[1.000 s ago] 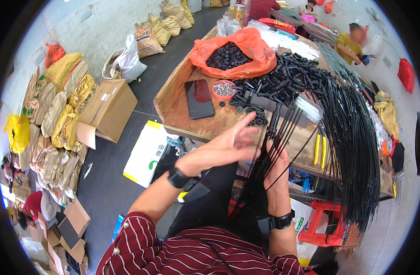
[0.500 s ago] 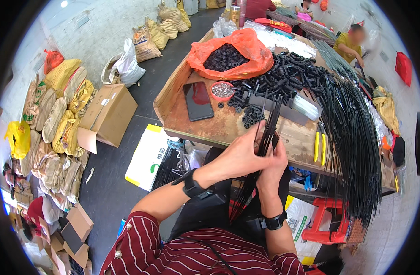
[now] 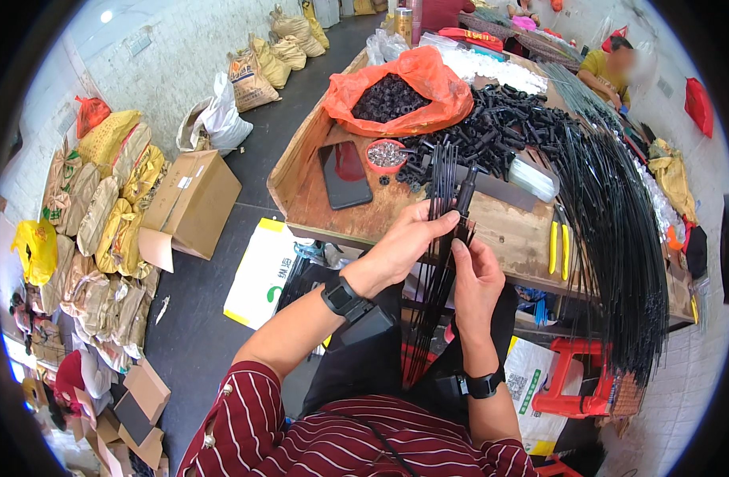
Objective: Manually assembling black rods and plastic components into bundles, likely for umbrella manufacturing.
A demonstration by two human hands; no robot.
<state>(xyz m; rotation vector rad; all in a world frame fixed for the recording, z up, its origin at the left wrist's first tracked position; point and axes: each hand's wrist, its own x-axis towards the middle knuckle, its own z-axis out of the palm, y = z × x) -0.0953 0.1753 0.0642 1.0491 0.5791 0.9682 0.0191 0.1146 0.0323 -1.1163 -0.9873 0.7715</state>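
My left hand (image 3: pixel 408 242) is closed round a bundle of long thin black rods (image 3: pixel 442 168), held upright over my lap at the table's front edge. The lower ends of the rods hang down between my legs. Beside the bundle stands one rod with a thicker black sleeve (image 3: pixel 466 191) near its top, close to my left thumb. My right hand (image 3: pixel 477 274) is just right of the bundle, thumb and fingertips pinched on the sleeved rod below its sleeve. Loose black tubular parts (image 3: pixel 500 119) are heaped on the table beyond my hands.
The wooden table (image 3: pixel 301 199) bears a phone (image 3: pixel 345 175), a red bowl of small metal pieces (image 3: pixel 385 155), an orange bag (image 3: pixel 452 103) of black parts and yellow-handled pliers (image 3: pixel 559 246). Long black rods (image 3: pixel 619 262) drape over its right side. A red stool (image 3: pixel 567 381) stands below.
My hands have moved apart. The rods have turned more upright, and the sleeved rod now stands out beside the bundle. My right hand has shifted from clasping the bundle to a fingertip pinch.
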